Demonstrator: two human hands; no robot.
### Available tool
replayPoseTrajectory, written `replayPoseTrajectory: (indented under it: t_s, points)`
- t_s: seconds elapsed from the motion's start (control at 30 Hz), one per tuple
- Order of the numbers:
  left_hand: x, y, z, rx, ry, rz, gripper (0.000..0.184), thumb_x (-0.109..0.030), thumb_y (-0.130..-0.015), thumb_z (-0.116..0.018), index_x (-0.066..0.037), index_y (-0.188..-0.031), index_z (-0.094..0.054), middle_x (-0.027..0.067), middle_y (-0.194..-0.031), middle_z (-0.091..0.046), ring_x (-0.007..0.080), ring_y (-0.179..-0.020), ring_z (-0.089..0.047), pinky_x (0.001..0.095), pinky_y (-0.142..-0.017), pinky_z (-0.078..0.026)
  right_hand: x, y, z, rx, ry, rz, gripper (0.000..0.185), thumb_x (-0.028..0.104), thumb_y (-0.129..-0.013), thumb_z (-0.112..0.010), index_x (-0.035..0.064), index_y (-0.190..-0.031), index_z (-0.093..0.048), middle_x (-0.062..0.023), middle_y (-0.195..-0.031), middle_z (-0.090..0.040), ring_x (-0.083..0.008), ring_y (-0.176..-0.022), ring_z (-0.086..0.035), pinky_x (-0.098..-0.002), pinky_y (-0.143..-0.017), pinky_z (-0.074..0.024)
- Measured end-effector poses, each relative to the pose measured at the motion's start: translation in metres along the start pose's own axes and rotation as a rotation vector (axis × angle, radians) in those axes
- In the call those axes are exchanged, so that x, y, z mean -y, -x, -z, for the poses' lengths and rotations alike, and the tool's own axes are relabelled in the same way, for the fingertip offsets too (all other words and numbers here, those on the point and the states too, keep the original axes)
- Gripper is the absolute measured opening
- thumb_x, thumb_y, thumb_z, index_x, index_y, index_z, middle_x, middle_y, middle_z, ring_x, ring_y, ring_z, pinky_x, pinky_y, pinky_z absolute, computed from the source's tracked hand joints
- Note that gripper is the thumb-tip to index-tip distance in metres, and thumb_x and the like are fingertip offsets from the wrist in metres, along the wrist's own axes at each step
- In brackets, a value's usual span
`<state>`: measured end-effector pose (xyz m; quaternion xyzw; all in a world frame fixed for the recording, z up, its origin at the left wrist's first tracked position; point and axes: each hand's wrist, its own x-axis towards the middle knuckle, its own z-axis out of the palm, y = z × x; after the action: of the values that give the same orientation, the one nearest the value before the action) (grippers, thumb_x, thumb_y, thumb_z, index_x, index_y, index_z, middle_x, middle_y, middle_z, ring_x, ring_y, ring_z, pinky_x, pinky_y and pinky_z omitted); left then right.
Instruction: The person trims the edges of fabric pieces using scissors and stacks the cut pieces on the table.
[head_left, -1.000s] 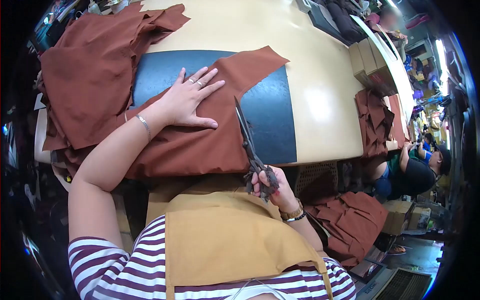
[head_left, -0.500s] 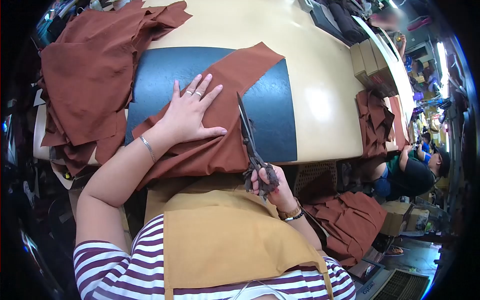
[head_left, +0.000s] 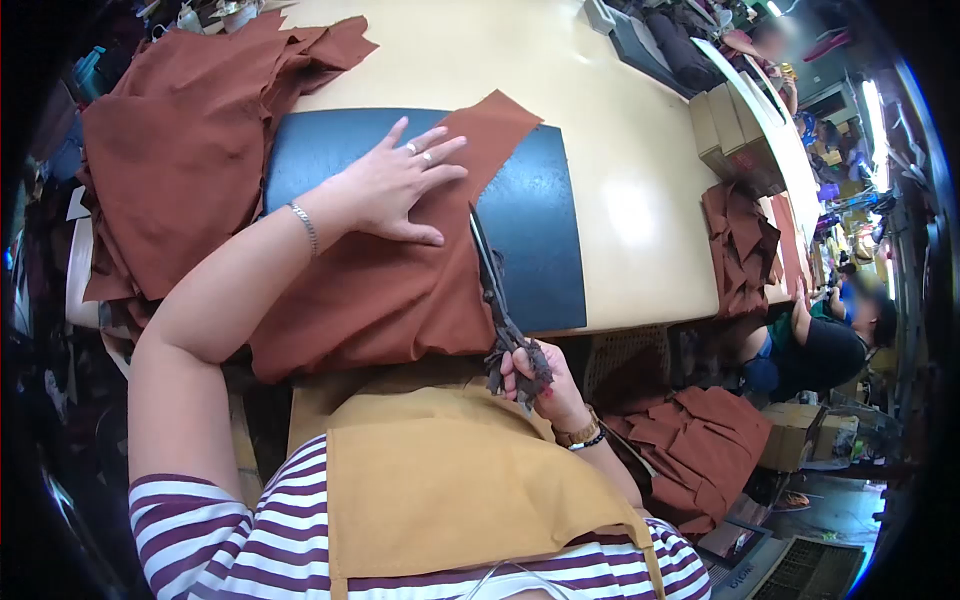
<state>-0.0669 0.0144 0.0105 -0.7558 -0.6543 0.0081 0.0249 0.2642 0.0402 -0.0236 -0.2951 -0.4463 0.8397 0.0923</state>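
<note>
My left hand lies with fingers spread on a rust-brown piece of fabric. Its far end forms a narrow, angled strip across a dark cutting mat, and its near side hangs in folds over the table edge. My right hand grips a pair of scissors by handles wrapped in dark, ragged cloth. The blades point away from me along the right edge of the fabric. Whether they are parted is hard to make out.
A big heap of rust-brown fabric covers the table's left side. At right are cardboard boxes, a smaller fabric pile and a seated person. More brown fabric lies low on the right, beside my apron.
My left hand has slid a little farther away from me over the fabric. The strip's far tip sits slightly more to the left. My right hand keeps the scissors at nearly the same place.
</note>
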Motion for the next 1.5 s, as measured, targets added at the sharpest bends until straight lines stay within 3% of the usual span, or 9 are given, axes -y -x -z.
replayPoseTrajectory:
  t_s: [0.07,0.2,0.57,0.87,1.3,1.4,1.5]
  points:
    - [0.007,-0.005,-0.020,0.004,0.090,-0.022,0.096,-0.073,-0.076,-0.050,-0.013,-0.147,-0.027,0.0164,-0.153,-0.020,0.0333,-0.142,-0.016,0.0615,-0.110,-0.011,0.002,0.000,0.000,-0.002,0.030,0.004,0.019,0.019,-0.090,-0.061,0.0017,-0.082,-0.059,-0.0045,-0.067,-0.059,-0.0116,-0.057,-0.059,-0.0241,-0.055,-0.0495]
    - [-0.009,0.000,-0.019,-0.007,0.122,0.037,0.094,-0.073,-0.077,-0.049,-0.015,-0.147,-0.025,0.0162,-0.154,-0.017,0.0330,-0.143,-0.014,0.0663,-0.106,-0.014,0.002,-0.004,-0.004,-0.017,0.012,0.000,0.022,0.023,-0.091,-0.061,0.0028,-0.083,-0.059,-0.0038,-0.068,-0.059,-0.0113,-0.060,-0.059,-0.0236,-0.056,-0.0489]
    - [-0.033,0.014,-0.026,-0.048,0.131,0.245,0.095,-0.074,-0.077,-0.048,-0.015,-0.148,-0.025,0.0169,-0.154,-0.017,0.0350,-0.142,-0.016,0.0681,-0.106,-0.013,-0.004,-0.001,-0.006,-0.043,0.029,0.015,0.015,0.017,-0.090,-0.058,0.0034,-0.083,-0.058,-0.0025,-0.070,-0.058,-0.0093,-0.060,-0.058,-0.0231,-0.057,-0.0502]
    - [-0.059,0.019,-0.024,-0.060,0.164,0.311,0.095,-0.071,-0.077,-0.050,-0.013,-0.148,-0.025,0.0183,-0.153,-0.017,0.0368,-0.142,-0.014,0.0698,-0.104,-0.014,-0.003,-0.004,-0.010,-0.090,-0.001,0.030,0.028,0.030,-0.093,-0.059,0.0034,-0.083,-0.058,-0.0027,-0.068,-0.059,-0.0089,-0.058,-0.058,-0.0227,-0.055,-0.0488]
    - [-0.088,0.022,-0.019,-0.019,0.170,0.397,0.092,-0.068,-0.080,-0.049,-0.011,-0.148,-0.024,0.0201,-0.153,-0.015,0.0361,-0.143,-0.011,0.0707,-0.104,-0.012,-0.005,-0.004,-0.013,-0.103,-0.039,0.064,0.025,0.026,-0.092,-0.061,0.0032,-0.084,-0.057,-0.0039,-0.071,-0.059,-0.0097,-0.058,-0.058,-0.0229,-0.053,-0.0483]
    - [-0.089,0.021,-0.021,-0.105,0.172,0.409,0.078,-0.062,-0.086,-0.045,-0.012,-0.145,-0.032,0.0197,-0.151,-0.021,0.0355,-0.142,-0.017,0.0693,-0.105,-0.013,-0.008,-0.003,-0.013,-0.102,-0.072,0.074,0.023,0.024,-0.092,-0.060,0.0029,-0.084,-0.057,-0.0040,-0.073,-0.059,-0.0101,-0.059,-0.058,-0.0232,-0.054,-0.0486]
    - [-0.069,0.014,0.000,0.006,0.301,0.386,0.063,-0.055,-0.091,-0.042,-0.013,-0.137,-0.045,0.0192,-0.145,-0.035,0.0343,-0.136,-0.030,0.0671,-0.106,-0.015,-0.009,-0.001,-0.013,-0.082,-0.073,0.079,0.020,0.021,-0.092,-0.059,0.0027,-0.085,-0.057,-0.0040,-0.074,-0.059,-0.0106,-0.060,-0.058,-0.0236,-0.056,-0.0492]
